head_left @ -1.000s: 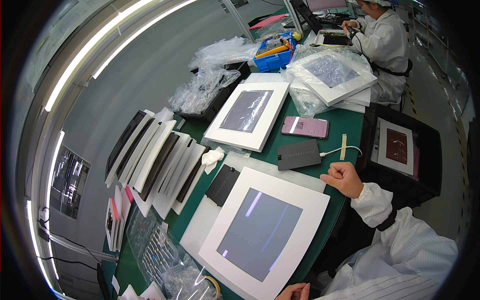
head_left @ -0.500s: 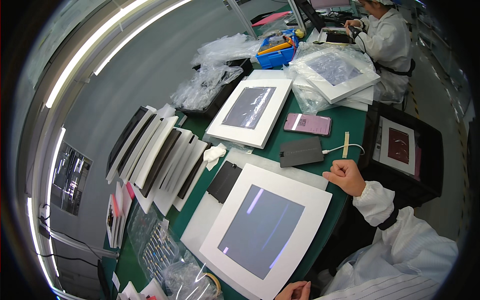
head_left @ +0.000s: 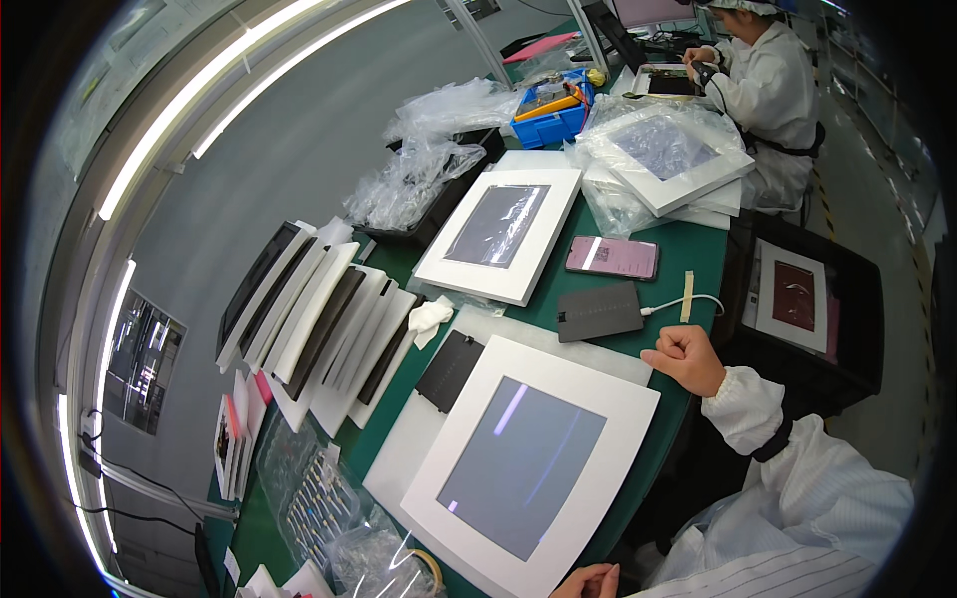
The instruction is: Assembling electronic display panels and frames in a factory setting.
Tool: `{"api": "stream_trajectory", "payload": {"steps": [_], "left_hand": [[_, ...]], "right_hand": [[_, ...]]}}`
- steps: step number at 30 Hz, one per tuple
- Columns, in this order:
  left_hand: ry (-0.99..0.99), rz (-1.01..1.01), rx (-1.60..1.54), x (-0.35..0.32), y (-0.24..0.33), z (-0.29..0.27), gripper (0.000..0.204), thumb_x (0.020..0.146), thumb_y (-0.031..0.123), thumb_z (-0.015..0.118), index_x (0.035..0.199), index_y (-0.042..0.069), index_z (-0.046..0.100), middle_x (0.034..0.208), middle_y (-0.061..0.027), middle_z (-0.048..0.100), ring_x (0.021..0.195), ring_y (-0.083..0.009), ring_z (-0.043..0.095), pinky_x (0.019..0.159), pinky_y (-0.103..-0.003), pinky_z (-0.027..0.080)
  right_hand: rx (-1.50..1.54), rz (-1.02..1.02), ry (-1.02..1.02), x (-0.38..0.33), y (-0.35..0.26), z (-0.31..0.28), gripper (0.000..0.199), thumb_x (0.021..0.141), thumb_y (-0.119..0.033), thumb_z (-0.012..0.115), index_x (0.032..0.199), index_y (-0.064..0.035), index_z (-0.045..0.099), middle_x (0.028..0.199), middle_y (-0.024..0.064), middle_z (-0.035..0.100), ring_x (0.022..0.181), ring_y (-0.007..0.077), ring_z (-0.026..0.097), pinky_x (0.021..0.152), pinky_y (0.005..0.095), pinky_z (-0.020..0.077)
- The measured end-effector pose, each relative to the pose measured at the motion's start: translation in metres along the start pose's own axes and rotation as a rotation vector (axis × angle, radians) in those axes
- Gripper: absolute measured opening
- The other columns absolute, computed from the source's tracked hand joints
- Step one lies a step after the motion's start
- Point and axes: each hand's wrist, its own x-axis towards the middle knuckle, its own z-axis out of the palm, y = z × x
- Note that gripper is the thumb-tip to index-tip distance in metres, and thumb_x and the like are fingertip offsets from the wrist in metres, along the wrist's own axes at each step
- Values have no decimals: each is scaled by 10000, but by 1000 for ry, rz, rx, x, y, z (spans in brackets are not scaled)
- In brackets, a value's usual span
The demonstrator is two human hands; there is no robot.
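Note:
A white-framed flat panel with a grey screen [head_left: 523, 468] lies before me on a white foam sheet [head_left: 399, 444]. Just off its upper right corner, my right hand [head_left: 688, 359] is closed in a fist, and nothing shows in it. My left hand [head_left: 588, 581] is partly cut off by the lower edge of the picture. Its fingers are curled beside the panel's near corner, with nothing visible in them. Above the panel lies a dark grey flat box [head_left: 600, 311] with a white cable plugged in. Another dark box [head_left: 449, 371] rests by the panel's left edge.
A phone [head_left: 612, 257] and a second white-framed panel [head_left: 498, 224] lie farther back. Stacked panels [head_left: 319, 319] stand at left, above bagged small parts [head_left: 319, 503]. A black bin [head_left: 847, 299] stands at right. A co-worker [head_left: 768, 85] works at the far end.
The view has shifted slightly. My right fist and curled left hand stay nearly where they were, and the panel has not visibly moved on the foam. The co-worker's head has dipped a little.

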Motion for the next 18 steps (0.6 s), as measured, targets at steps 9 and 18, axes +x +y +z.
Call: {"api": "stream_trajectory", "payload": {"steps": [9, 18], "left_hand": [[-136, 152, 522, 32, 188, 92, 104, 696, -23, 711, 711, -14, 609, 540, -16, 550, 404, -25, 393, 399, -165, 287], [314, 302, 468, 24, 222, 102, 170, 740, -7, 660, 894, -2, 588, 794, -93, 581, 666, -116, 531, 582, -197, 401]], "right_hand": [[3, -30, -72, 12, 7, 2, 394, 775, -100, 665, 601, -108, 311, 562, -74, 278, 523, 26, 235, 455, 216, 206], [-357, 197, -638, 34, -23, -1, 289, 853, -269, 590, 939, 7, 606, 708, 33, 569, 620, 117, 493, 597, 255, 408]]}}
